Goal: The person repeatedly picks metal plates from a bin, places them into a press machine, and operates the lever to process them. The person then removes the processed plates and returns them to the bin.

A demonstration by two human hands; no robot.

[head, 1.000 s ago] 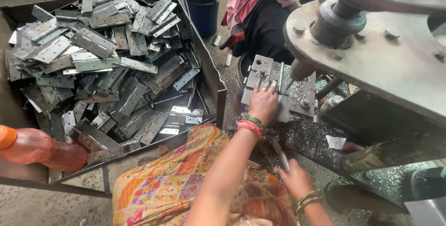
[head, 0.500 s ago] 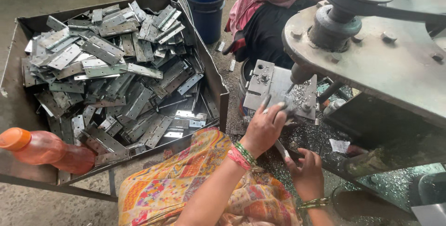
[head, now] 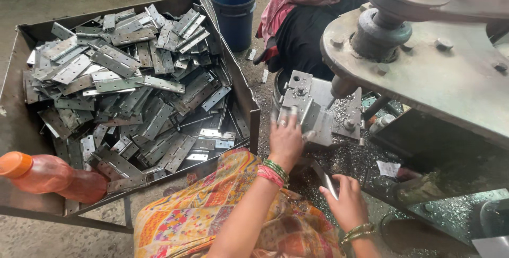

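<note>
Now the left hand (head: 286,139) is laid flat and open on the metal block (head: 313,110), while a flat metal piece (head: 324,179) is pinched in the right hand (head: 347,202). Fingers could be hurt under the press (head: 419,62).

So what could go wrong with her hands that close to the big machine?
1. The left hand rests on the metal die block right under the press head; fingers could get crushed if it came down.
2. The right hand holds a thin metal strip; its edges might cut bare skin.
3. Metal shavings litter the bed and could prick the hands.
</note>
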